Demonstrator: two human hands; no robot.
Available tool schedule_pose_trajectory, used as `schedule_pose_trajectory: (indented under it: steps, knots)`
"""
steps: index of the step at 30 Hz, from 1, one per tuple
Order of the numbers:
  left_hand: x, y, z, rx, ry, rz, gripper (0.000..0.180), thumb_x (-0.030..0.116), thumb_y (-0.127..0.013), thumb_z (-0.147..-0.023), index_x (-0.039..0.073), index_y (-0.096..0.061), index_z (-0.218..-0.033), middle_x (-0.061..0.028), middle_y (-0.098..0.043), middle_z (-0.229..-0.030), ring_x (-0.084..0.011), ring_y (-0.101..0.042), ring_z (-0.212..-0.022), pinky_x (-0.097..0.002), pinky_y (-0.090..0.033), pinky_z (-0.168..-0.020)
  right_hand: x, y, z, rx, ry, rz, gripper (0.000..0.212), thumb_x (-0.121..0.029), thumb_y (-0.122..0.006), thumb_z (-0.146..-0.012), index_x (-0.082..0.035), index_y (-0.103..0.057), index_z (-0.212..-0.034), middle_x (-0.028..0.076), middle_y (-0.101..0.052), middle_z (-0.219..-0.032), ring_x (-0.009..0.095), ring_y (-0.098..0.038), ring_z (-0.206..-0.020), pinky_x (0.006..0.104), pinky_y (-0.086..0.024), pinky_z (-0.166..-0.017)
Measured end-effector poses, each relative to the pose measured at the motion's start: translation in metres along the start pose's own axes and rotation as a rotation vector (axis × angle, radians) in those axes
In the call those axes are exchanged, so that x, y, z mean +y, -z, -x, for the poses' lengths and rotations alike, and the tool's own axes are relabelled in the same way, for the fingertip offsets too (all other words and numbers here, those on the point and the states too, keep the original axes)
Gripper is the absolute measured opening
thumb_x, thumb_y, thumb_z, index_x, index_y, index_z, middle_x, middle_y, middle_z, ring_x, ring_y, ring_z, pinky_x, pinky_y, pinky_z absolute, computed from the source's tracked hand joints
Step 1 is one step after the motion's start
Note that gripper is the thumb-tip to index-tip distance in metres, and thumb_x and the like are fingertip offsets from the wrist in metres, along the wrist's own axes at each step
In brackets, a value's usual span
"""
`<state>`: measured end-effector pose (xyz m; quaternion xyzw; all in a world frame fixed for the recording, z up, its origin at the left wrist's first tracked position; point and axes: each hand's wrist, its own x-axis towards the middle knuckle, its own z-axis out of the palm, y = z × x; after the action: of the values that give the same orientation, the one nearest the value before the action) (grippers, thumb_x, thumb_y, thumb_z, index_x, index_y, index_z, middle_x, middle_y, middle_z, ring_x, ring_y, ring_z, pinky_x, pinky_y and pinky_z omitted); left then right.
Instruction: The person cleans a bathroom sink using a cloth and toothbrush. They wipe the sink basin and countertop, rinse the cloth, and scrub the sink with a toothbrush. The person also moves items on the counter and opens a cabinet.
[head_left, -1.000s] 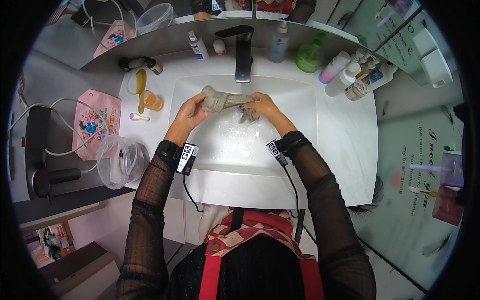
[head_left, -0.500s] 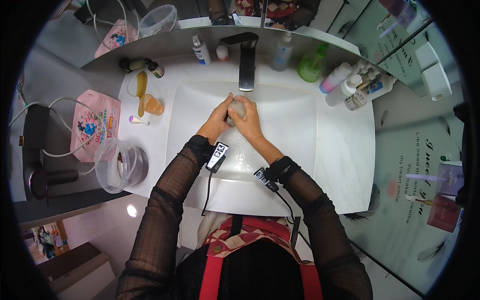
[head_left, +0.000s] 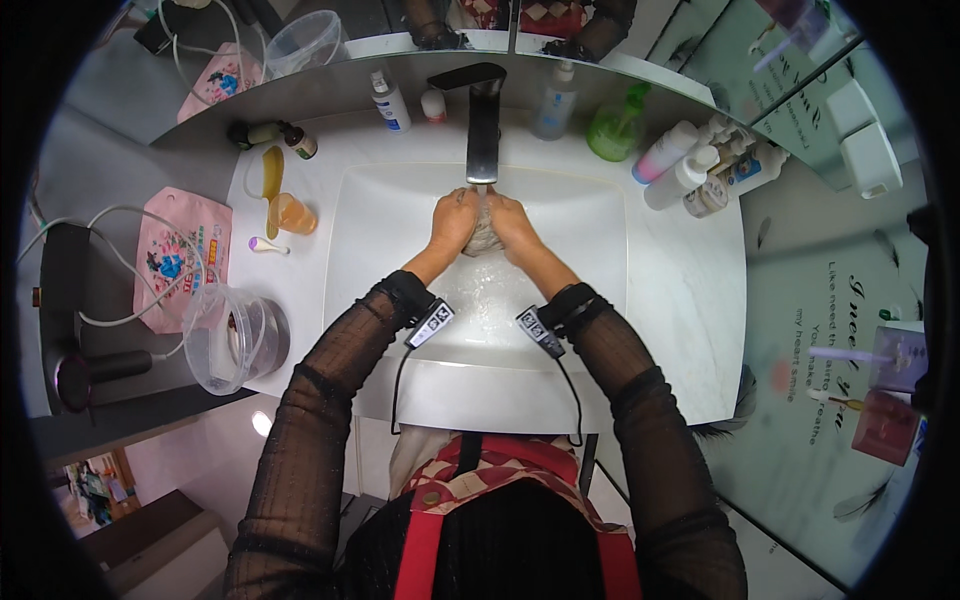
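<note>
Under the black faucet (head_left: 483,130), at the white sink (head_left: 585,260), both hands are closed around a wet, greyish-beige, soft-looking bundle (head_left: 484,240), perhaps a cloth; its exact kind does not show. My left hand (head_left: 456,220) grips its left side with the knuckles up. On the opposite side, my right hand (head_left: 512,224) holds it too, fingers partly hidden behind it. Water runs from the spout onto the bundle and ripples in the basin below. Both wrists wear black bands carrying small marked devices.
Behind the sink stand a white-and-blue bottle (head_left: 390,103), a clear pump bottle (head_left: 553,105) and a green pump bottle (head_left: 615,128). Several toiletries crowd the right corner. Leftward are an orange cup (head_left: 293,214), a clear bucket (head_left: 222,345), a pink pouch (head_left: 180,250) and looped cables.
My hands have moved from cupping the bundle together to gripping its two sides, right under the spout. The bundle now hangs between them. The whole view has shifted slightly.
</note>
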<state>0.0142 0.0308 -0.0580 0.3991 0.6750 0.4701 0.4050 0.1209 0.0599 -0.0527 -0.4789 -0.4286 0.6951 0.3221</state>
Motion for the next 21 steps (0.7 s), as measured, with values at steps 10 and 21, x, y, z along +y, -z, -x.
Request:
schedule_pose_trajectory:
  steps: [10, 21]
  knots:
    - [0.022, 0.048, -0.007, -0.183, 0.345, 0.191, 0.028, 0.022, -0.064, -0.087, 0.000, -0.058, -0.104, -0.0059, -0.064, -0.089, -0.0143, -0.061, -0.074, -0.0281, -0.052, -0.068, -0.014, 0.065, 0.012, -0.332, 0.302, 0.705, 0.026, -0.025, -0.063, -0.085, -0.003, -0.063, -0.100, 0.009, -0.063, -0.096, 0.018, -0.057, -0.088, 0.0304, -0.044, -0.080]
    - [0.040, 0.027, 0.001, -0.280, 0.355, 0.386, 0.025, 0.009, -0.065, -0.082, 0.008, -0.058, -0.107, -0.0011, -0.063, -0.092, -0.0141, -0.059, -0.082, -0.0307, -0.046, -0.077, -0.066, 0.061, 0.029, 0.087, 0.685, 0.918, 0.028, -0.010, -0.065, -0.079, -0.005, -0.060, -0.106, 0.011, -0.058, -0.101, 0.021, -0.056, -0.086, 0.0353, -0.048, -0.077]
